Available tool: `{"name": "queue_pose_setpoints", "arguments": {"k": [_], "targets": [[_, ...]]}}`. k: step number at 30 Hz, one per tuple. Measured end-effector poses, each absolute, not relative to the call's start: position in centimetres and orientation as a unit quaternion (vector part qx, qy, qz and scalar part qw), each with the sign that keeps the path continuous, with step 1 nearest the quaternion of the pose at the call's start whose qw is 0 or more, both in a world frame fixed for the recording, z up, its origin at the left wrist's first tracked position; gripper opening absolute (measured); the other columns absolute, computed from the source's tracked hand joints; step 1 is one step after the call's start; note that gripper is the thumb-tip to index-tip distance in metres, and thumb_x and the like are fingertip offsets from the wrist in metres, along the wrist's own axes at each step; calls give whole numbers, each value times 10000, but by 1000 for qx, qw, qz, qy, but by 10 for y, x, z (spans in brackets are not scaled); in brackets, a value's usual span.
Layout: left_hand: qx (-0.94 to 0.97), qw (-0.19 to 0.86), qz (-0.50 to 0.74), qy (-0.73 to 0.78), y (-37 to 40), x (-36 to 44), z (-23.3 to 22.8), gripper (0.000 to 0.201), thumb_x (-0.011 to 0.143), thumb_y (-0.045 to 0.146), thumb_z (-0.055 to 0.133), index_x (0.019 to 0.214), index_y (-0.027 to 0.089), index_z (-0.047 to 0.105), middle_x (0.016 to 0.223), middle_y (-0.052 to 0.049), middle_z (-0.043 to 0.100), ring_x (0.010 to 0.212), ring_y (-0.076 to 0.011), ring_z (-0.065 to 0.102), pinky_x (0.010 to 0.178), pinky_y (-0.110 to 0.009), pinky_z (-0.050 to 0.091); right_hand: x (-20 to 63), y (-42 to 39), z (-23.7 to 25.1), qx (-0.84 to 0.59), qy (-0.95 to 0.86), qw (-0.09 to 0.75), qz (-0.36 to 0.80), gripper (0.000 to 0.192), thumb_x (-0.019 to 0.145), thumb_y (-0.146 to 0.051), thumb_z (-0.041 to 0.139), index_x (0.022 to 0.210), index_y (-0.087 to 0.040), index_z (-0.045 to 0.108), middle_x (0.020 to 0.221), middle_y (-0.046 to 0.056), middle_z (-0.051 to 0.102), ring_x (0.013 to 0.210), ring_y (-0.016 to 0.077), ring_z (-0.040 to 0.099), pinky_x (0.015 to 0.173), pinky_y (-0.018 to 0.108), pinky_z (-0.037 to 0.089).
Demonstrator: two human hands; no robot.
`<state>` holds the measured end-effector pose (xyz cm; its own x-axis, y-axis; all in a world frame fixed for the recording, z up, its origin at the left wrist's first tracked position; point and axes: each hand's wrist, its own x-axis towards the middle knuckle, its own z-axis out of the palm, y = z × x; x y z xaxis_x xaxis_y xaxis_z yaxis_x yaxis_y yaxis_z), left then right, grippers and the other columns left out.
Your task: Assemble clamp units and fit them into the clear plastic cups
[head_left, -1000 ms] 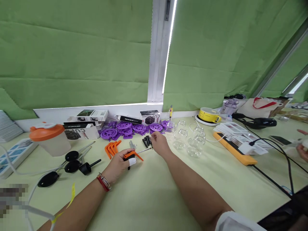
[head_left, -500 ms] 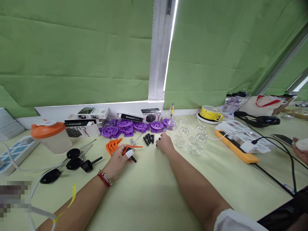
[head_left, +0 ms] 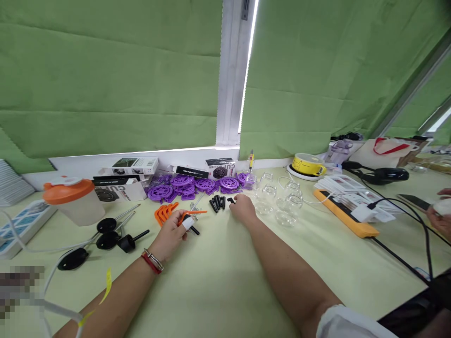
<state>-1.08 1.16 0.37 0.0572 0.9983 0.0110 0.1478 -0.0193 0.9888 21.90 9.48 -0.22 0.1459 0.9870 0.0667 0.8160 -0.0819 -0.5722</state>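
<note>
The left hand (head_left: 171,233) rests near the middle of the pale green bench (head_left: 225,281), fingers curled around an orange clip (head_left: 192,213) with a thin metal rod (head_left: 196,204) and a black tip showing beside the taped fingertip; it appears to hold these as one piece, though the blur makes the joint hard to read. The right hand (head_left: 242,210) lies further toward the back edge, its fingers pinched on a small black peg (head_left: 230,200), which sits just right of a loose cluster of black pegs (head_left: 217,203) lying on the bench.

Just behind the left hand lie a stack of orange clips (head_left: 165,212) and a few more metal pins. Along the back edge, under the green blinds (head_left: 112,80), a heap of purple wheels (head_left: 192,186) lies in front of white and black product boxes (head_left: 127,179). Right of the right hand stand several clear glass jars (head_left: 282,202). Toward the left edge are black suction cups on rods (head_left: 105,234), an orange-lidded container (head_left: 72,199) and a white power strip (head_left: 21,225). Toward the right edge lie a yellow tape dispenser (head_left: 308,165), a yellow-edged tray of cards (head_left: 348,206) and black cables (head_left: 405,220). Another person's hand (head_left: 440,213) shows at the far right edge.
</note>
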Motion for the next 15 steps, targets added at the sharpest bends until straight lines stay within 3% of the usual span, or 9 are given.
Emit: {"name": "queue_pose_setpoints", "arguments": {"k": [4, 8, 15], "targets": [[457, 477, 558, 502, 16, -18, 7, 464, 648, 467, 696, 973, 183, 526, 918, -19, 563, 620, -94, 500, 455, -213, 405, 196, 77, 4, -589, -727, 301, 185, 163, 786, -195, 514, 879, -203, 647, 801, 25, 622, 716, 156, 550, 620, 250, 387], [405, 494, 595, 488, 18, -23, 8, 481, 625, 459, 719, 957, 175, 520, 986, -38, 581, 613, -76, 502, 438, -188, 394, 170, 54, 1, -416, -835, 306, 193, 178, 759, -136, 556, 891, -191, 663, 850, 39, 619, 815, 171, 543, 724, 274, 403], [412, 515, 590, 467, 16, -17, 7, 419, 675, 421, 700, 956, 180, 503, 1048, -48, 560, 661, -84, 489, 427, -182, 389, 156, 38, -1, -390, -853, 287, 195, 131, 830, -166, 520, 882, -165, 640, 876, 66, 602, 862, 177, 536, 747, 279, 396]]}}
